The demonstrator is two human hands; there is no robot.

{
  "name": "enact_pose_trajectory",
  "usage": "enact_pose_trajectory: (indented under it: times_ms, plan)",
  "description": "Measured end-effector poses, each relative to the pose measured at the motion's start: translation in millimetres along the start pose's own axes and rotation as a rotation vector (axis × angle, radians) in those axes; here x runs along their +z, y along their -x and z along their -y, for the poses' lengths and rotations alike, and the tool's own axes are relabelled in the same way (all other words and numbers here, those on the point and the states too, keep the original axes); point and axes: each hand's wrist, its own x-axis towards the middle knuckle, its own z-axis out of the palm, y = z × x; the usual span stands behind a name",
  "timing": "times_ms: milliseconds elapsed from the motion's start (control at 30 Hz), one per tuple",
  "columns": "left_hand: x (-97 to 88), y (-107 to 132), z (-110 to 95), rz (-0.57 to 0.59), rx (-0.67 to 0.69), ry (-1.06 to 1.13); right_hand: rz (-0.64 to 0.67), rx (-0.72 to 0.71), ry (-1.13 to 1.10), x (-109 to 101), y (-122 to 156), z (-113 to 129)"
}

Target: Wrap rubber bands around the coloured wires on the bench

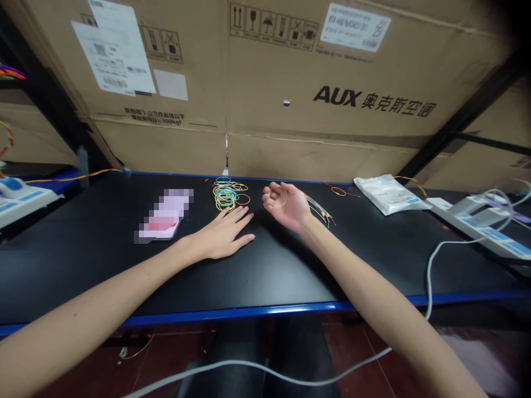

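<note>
My left hand (pixel 224 235) lies palm down on the black table with its fingers spread. Its fingertips reach the near edge of a pile of thin coloured loops (pixel 226 193), mostly green, yellow and orange; whether they are wire or rubber I cannot tell. My right hand (pixel 290 207) is turned palm up just right of the pile, fingers curled. A thin pale-yellow loop (pixel 284 200) is held in those fingers, across the palm. Behind the right wrist lies a bundle of thin coloured wires (pixel 320 210), partly hidden by the hand.
A phone (pixel 166 215), blurred over, lies left of the pile. Farther right are an orange loop with loose ends (pixel 338 191), a white plastic packet (pixel 385 193) and a power strip (pixel 477 224). A grey cable (pixel 431 271) hangs over the front edge. A large cardboard box (pixel 265 77) stands behind.
</note>
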Motion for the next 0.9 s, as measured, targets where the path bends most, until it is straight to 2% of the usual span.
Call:
enact_pose_trajectory:
  times_ms: [267,667,900]
  plan:
    - [0.7,-1,0,-0.008,0.01,-0.027,0.004,0.085,0.016,-9,-5,-13]
    - [-3.5,-1,-4,0.026,0.003,-0.047,0.036,0.02,0.013,-1,3,-5]
    - [-5.9,-1,-6,0.062,-0.01,-0.067,-0.099,0.029,-0.009,-7,-5,-11]
